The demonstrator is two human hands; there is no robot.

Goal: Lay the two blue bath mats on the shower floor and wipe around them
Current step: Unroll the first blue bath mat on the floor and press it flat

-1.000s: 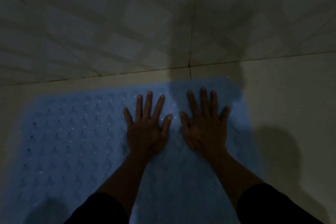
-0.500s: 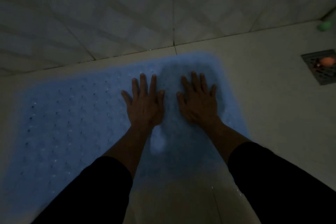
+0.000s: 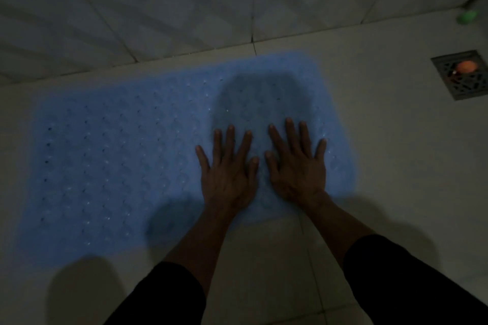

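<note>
Left hand point(image 3: 227, 177) and right hand point(image 3: 295, 169) press flat, fingers spread, side by side on the blue bath mat point(image 3: 118, 161)

Blue dimpled bath mat point(image 3: 118, 166) flat on shower floor point(image 3: 396, 140), beside tiled wall.

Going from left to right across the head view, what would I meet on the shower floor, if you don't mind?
Blue bath mat → left hand → right hand → floor drain with an orange object on it.
</note>
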